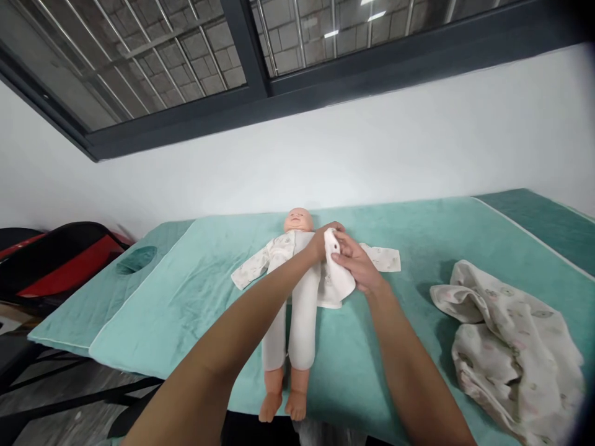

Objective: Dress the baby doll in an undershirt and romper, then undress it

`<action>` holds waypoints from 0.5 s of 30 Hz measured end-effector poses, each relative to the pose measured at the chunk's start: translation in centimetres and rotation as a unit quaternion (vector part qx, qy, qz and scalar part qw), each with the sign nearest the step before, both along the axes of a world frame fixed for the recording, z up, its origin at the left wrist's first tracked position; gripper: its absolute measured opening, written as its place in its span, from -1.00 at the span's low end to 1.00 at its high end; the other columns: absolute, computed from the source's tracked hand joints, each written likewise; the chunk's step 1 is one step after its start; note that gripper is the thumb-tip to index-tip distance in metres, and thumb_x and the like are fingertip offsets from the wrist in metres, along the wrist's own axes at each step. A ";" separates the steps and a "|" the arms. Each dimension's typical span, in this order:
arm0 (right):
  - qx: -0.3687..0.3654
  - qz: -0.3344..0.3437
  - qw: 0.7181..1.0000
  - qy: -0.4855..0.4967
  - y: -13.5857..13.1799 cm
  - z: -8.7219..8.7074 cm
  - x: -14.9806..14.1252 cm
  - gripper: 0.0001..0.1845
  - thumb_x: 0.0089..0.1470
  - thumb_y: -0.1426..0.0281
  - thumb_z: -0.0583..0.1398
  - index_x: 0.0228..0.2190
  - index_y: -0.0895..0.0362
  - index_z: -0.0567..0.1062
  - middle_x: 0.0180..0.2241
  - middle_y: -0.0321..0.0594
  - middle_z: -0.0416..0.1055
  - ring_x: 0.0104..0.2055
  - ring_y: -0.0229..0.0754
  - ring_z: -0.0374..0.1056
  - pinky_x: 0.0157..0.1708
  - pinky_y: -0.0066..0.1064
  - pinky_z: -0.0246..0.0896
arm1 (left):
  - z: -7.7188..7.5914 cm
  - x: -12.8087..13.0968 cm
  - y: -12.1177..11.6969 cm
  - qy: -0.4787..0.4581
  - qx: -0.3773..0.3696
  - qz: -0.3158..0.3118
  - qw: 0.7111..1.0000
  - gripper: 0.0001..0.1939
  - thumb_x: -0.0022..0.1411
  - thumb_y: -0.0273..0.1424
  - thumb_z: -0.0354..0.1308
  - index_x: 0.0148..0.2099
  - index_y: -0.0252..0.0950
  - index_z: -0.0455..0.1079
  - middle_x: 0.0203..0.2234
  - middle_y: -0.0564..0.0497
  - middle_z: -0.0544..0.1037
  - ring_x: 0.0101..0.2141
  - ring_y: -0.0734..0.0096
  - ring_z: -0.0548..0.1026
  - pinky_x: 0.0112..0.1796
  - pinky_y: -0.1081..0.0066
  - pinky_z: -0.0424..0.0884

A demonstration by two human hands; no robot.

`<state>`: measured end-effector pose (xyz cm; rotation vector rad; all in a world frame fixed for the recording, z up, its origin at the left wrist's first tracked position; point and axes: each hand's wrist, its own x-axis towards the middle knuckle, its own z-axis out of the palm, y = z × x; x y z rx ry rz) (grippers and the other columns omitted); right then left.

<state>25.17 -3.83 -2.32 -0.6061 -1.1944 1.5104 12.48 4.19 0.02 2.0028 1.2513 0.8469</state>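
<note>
A baby doll [297, 220] lies on its back on a teal towel [195, 291], head towards the wall, in white trousers and a white printed top [279, 249]. Both my hands meet at the doll's chest. My left hand [320, 241] pinches the edge of the top's open right flap [339, 286]. My right hand [357, 263] grips the same flap from the other side, fingers closed on the fabric. The doll's bare feet [283, 406] hang at the table's near edge.
A crumpled printed cloth [506, 347] lies on the towel at the right. The massage table has a face hole [136, 259] at its left end. A black and red chair [60, 257] stands to the left. A white wall with a dark-framed window is behind.
</note>
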 end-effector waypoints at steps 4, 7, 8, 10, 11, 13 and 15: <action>0.067 0.170 0.983 -0.024 -1.2 -0.1 -1.6 -0.27 -0.02 0.26 0.36 0.18 -0.08 0.33 0.12 -0.19 0.35 0.02 -0.18 0.37 -0.06 -0.41 0.30 | 2.0 -4.3 1.3 0.017 0.020 0.022 0.999 -0.91 -0.02 -0.54 0.14 -0.43 -0.26 0.43 -0.47 0.01 0.50 -0.36 0.31 0.44 -0.24 0.35 0.38; 0.094 0.323 0.940 -0.051 -2.0 0.0 -2.1 -0.26 0.03 0.23 0.33 0.22 -0.08 0.29 0.09 -0.13 0.37 -0.17 -0.23 0.46 -0.19 -0.40 0.34 | 2.7 -7.7 0.8 0.034 0.054 0.072 0.995 -0.90 -0.04 -0.54 0.17 -0.50 -0.24 0.36 -0.50 -0.01 0.47 -0.34 0.25 0.40 -0.21 0.31 0.37; 0.096 0.358 0.927 -0.055 -2.1 0.1 -2.1 -0.27 0.04 0.22 0.32 0.22 -0.06 0.29 0.07 -0.10 0.39 -0.19 -0.21 0.48 -0.22 -0.38 0.35 | 2.8 -8.7 0.3 0.040 0.066 0.088 0.993 -0.89 -0.03 -0.53 0.17 -0.51 -0.23 0.34 -0.48 -0.02 0.46 -0.31 0.23 0.40 -0.18 0.29 0.36; 0.092 0.368 0.923 -0.062 -2.2 0.2 -2.0 -0.35 0.07 0.20 0.30 0.19 0.00 0.34 0.03 -0.06 0.43 -0.20 -0.16 0.50 -0.25 -0.35 0.34 | 2.7 -10.2 -1.2 0.051 0.087 0.119 0.988 -0.88 0.03 -0.52 0.15 -0.49 -0.22 0.33 -0.45 -0.02 0.45 -0.27 0.21 0.39 -0.13 0.26 0.34; 0.087 0.335 0.936 -0.062 -2.2 0.1 -1.9 -0.42 0.09 0.19 0.29 0.13 0.03 0.39 -0.02 -0.07 0.46 -0.23 -0.17 0.50 -0.28 -0.37 0.32 | 2.6 -10.6 -2.1 0.054 0.096 0.132 0.985 -0.89 0.07 -0.52 0.13 -0.45 -0.21 0.33 -0.42 -0.02 0.45 -0.24 0.21 0.39 -0.11 0.25 0.33; 0.065 0.212 0.974 -0.048 -1.8 -0.2 -1.8 -0.57 0.11 0.18 0.27 -0.02 0.08 0.49 -0.18 -0.15 0.51 -0.37 -0.25 0.45 -0.41 -0.44 0.24 | 2.1 -10.9 -3.9 0.065 0.113 0.144 0.981 -0.95 0.15 -0.47 0.11 -0.34 -0.21 0.35 -0.33 -0.03 0.45 -0.20 0.22 0.39 -0.07 0.25 0.31; 0.040 0.073 0.996 -0.025 -1.2 -0.8 -1.8 -0.69 0.09 0.18 0.26 -0.17 0.09 0.53 -0.34 -0.25 0.48 -0.47 -0.31 0.34 -0.50 -0.48 0.13 | 1.6 -10.6 -5.5 0.100 0.129 0.146 0.976 -0.91 0.20 -0.36 0.15 -0.21 -0.20 0.37 -0.26 -0.04 0.46 -0.16 0.20 0.39 -0.06 0.24 0.30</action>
